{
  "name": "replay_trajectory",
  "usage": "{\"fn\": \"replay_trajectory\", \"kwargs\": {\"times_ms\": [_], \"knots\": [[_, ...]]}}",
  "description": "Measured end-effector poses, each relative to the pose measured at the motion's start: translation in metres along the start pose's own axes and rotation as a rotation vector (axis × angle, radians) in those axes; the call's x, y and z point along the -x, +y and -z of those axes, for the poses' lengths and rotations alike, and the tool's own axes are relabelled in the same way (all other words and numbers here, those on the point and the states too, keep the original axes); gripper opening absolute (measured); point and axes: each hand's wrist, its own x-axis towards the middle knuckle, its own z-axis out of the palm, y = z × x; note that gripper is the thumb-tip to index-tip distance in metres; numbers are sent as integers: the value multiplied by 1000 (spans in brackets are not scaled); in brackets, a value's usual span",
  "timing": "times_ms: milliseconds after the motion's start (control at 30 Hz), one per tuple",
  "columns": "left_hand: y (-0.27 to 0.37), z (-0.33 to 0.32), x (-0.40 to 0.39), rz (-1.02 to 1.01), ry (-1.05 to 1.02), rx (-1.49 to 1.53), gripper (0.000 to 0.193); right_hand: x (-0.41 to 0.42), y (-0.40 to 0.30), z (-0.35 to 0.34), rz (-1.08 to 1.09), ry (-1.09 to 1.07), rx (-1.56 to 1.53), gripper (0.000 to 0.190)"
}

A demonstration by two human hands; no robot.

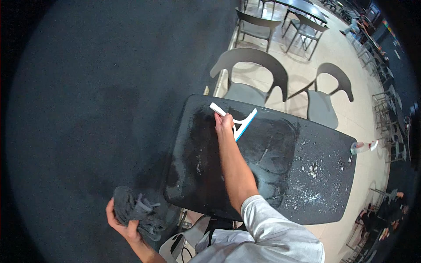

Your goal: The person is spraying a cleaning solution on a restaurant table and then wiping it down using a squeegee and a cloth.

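Note:
My right hand [224,122] is closed around the handle of a white squeegee [242,124] with a blue blade edge, over the far left part of a dark tabletop [204,194]. Whether the blade touches the surface I cannot tell. Wet streaks mark the left and middle of the top, while white foam [312,171] and droplets lie scattered on its right part. My left hand [123,227] grips a bunched dark grey cloth [126,205] off the table's near left corner. A clear spray bottle [360,147] with a white and red head is at the right edge.
Grey chairs [251,93] [322,108] stand along the table's far side. A dark wall or panel [98,98] fills the left. Beyond are another table [301,7] and more chairs. Several people are in the distance at the right. A pale chair [172,246] is close by my body.

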Motion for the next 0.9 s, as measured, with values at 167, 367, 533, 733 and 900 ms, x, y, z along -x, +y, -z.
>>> {"fn": "replay_trajectory", "kwargs": {"times_ms": [167, 367, 533, 733, 900], "knots": [[-8, 2, 18, 62, -22, -57, 68, 24, 64, -4, -180, -219, 619, 31], [-4, 10, 20, 25, 28, -48, 68, 43, 91, -5, -209, -332, 917, 31], [-10, 4, 23, 28, 19, 27, 69, 31, 92, -20, -243, -362, 888, 31], [-4, -2, 25, 38, 15, 63, 70, 38, 73, 30, -322, -541, 1201, 29], [-4, -6, 25, 32, -20, 115, 67, 66, 39, 97, -263, -646, 1473, 23]]}}
